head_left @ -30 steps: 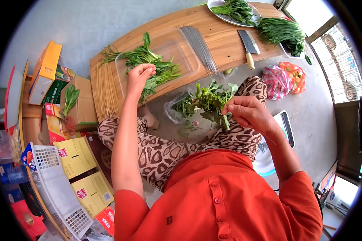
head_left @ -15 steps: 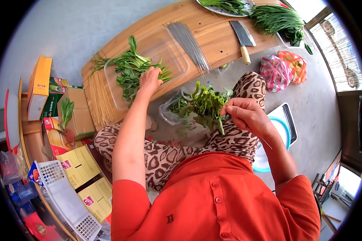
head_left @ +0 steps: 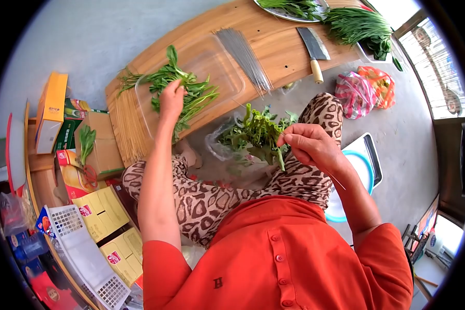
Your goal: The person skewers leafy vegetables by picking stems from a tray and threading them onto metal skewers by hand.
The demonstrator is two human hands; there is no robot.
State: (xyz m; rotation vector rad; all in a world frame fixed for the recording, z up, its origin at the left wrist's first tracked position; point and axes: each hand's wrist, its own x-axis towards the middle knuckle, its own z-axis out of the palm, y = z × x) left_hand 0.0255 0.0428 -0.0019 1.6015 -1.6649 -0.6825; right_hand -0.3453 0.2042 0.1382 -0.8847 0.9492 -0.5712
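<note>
My left hand [head_left: 171,102] is over the leafy greens [head_left: 199,98] in a clear plastic tray [head_left: 227,67], its fingertips pinched together among the stems and leaves. What exactly sits between those fingers is partly hidden. Above my lap, my right hand [head_left: 310,145] pinches a thin skewer [head_left: 339,182], whose end sticks out below the hand near the wrist. Just left of that hand, a bunch of leafy greens with cut stems [head_left: 261,129] stands in a clear plastic bag [head_left: 217,142]; whether the fingers touch it I cannot tell.
The wooden table [head_left: 165,46] bears metal skewers [head_left: 243,57], bamboo skewers [head_left: 125,126], a cleaver [head_left: 313,49] and a plate of greens [head_left: 315,10]. Striped bags [head_left: 355,95] lie on the floor. A blue-rimmed basin [head_left: 369,170] is at right; boxes [head_left: 101,139] and a white basket [head_left: 88,253] at left.
My left hand has moved left and farther over the tray, and the stems where it was now lie uncovered. My right hand has shifted slightly left, with the skewer still in it.
</note>
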